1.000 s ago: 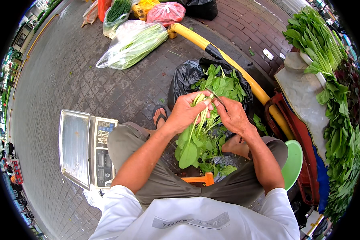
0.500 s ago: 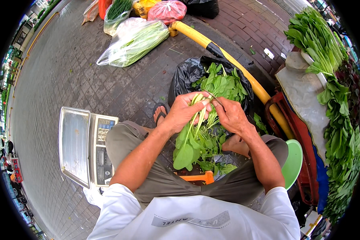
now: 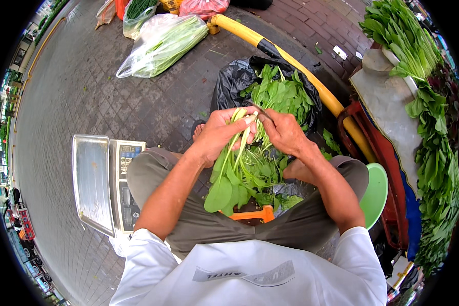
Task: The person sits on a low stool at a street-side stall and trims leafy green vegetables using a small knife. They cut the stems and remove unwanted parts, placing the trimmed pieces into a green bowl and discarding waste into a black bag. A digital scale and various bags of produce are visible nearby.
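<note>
My left hand is closed round the pale stems of a small bunch of leafy greens, whose broad leaves hang down toward my lap. In my right hand is a small knife; its dark thin blade lies by the stem ends, close to my left fingertips. Most of the knife's handle is hidden in my fist. Just beyond my hands a black plastic bag stands open with more leafy greens in it. Loose greens lie below my hands, between my feet.
A digital scale with a metal tray stands at my left knee. A yellow-and-black rail curves past the bag. At right are a green basin and a stall edge piled with greens. Clear bagged vegetables lie ahead on the paving.
Both hands have shifted slightly left and up in the picture, still together with the greens and knife. The held leaves hang further left. The whole view has tilted a little.
</note>
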Demonstrator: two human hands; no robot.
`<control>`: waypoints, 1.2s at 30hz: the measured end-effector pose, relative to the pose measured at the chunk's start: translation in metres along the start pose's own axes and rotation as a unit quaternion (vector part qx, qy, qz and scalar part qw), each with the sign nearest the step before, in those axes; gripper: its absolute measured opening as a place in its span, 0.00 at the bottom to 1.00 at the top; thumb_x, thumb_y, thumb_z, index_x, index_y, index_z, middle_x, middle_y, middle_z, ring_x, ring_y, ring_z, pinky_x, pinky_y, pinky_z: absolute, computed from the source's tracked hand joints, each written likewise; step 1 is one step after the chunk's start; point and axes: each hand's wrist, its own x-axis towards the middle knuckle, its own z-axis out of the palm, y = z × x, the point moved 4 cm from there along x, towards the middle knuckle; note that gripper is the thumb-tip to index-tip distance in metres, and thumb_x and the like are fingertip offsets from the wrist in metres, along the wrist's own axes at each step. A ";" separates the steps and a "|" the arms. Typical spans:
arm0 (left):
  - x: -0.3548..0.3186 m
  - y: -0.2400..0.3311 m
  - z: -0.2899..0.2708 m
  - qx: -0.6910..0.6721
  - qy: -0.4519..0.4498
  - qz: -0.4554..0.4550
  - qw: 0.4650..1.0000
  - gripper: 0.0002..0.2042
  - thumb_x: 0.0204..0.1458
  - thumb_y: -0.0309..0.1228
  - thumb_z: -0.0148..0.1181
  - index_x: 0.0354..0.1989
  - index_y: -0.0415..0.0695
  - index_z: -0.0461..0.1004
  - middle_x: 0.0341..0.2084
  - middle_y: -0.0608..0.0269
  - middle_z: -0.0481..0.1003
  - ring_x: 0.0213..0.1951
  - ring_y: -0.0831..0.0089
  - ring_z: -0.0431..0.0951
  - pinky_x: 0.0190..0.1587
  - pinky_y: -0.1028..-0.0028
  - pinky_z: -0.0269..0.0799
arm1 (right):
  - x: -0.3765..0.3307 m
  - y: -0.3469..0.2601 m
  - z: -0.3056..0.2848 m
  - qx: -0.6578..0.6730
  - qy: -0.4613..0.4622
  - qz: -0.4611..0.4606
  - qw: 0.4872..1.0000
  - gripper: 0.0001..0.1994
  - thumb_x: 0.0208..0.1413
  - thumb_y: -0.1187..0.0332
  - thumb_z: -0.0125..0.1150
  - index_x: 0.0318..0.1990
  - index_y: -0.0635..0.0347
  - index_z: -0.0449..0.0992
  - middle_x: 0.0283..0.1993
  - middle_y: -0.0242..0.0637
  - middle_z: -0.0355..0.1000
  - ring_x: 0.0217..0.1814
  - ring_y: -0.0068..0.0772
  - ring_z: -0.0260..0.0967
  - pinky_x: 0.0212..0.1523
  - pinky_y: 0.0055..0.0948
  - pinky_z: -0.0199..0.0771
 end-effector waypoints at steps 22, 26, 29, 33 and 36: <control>-0.007 0.062 -0.027 0.028 0.131 0.162 0.978 0.11 0.59 0.33 0.56 0.49 0.43 0.73 0.25 0.66 0.73 0.21 0.81 0.74 0.14 0.86 0.58 | -0.048 0.156 0.121 -0.268 -0.308 0.137 0.903 0.13 0.51 0.65 0.53 0.41 0.62 0.77 0.31 0.55 0.75 0.37 0.55 0.74 0.39 0.46 0.74; -0.003 0.062 -0.027 0.016 0.121 0.180 0.976 0.11 0.59 0.33 0.56 0.47 0.43 0.72 0.25 0.65 0.74 0.21 0.79 0.75 0.14 0.86 0.58 | -0.042 0.169 0.124 -0.329 -0.345 0.122 0.871 0.18 0.54 0.70 0.49 0.53 0.55 0.73 0.38 0.49 0.76 0.41 0.51 0.75 0.41 0.43 0.75; 0.001 0.063 -0.022 0.017 0.114 0.180 0.977 0.11 0.59 0.33 0.56 0.47 0.42 0.72 0.26 0.65 0.74 0.21 0.78 0.76 0.14 0.85 0.58 | -0.044 0.196 0.144 -0.356 -0.345 0.099 0.863 0.18 0.54 0.70 0.50 0.54 0.54 0.72 0.38 0.46 0.77 0.42 0.47 0.76 0.41 0.41 0.76; -0.001 0.063 -0.022 0.049 0.142 0.169 0.974 0.11 0.59 0.33 0.57 0.46 0.42 0.72 0.25 0.65 0.74 0.20 0.78 0.75 0.15 0.84 0.59 | -0.044 0.203 0.160 -0.393 -0.381 0.094 0.832 0.14 0.53 0.72 0.51 0.48 0.54 0.74 0.39 0.44 0.77 0.43 0.44 0.76 0.40 0.40 0.76; 0.000 0.060 -0.020 0.042 0.179 0.138 0.973 0.11 0.58 0.34 0.58 0.45 0.42 0.72 0.23 0.67 0.73 0.19 0.80 0.73 0.15 0.84 0.56 | -0.043 0.199 0.154 -0.362 -0.319 0.060 0.874 0.10 0.52 0.71 0.53 0.42 0.58 0.75 0.40 0.45 0.75 0.40 0.46 0.76 0.39 0.42 0.76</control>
